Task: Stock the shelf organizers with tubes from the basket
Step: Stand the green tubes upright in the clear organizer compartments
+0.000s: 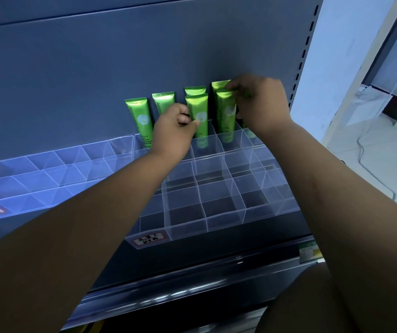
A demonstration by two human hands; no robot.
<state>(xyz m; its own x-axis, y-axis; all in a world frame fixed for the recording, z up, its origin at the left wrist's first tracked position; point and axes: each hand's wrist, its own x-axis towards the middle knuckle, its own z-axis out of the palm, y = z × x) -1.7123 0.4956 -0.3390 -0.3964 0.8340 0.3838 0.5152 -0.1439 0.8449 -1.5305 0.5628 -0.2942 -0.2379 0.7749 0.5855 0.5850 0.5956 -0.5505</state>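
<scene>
Several green tubes stand upright in the back rows of a clear shelf organizer [216, 212]. My left hand [173, 133] is closed on the lower part of a green tube [197, 111] in the second row, in front of another tube [162, 102]. My right hand [257, 104] pinches the top of the rightmost green tube [226, 114], which stands in a second-row compartment. A further tube [139, 118] stands alone at the left end of the row. The basket is out of view.
A second clear organizer [36, 179] sits to the left with bare compartments. Both carry red-bordered labels [149, 239] on the front. The shelf's dark back panel [120, 68] rises behind. The shelf's front rail [192, 280] runs below. Floor with a cable lies to the right.
</scene>
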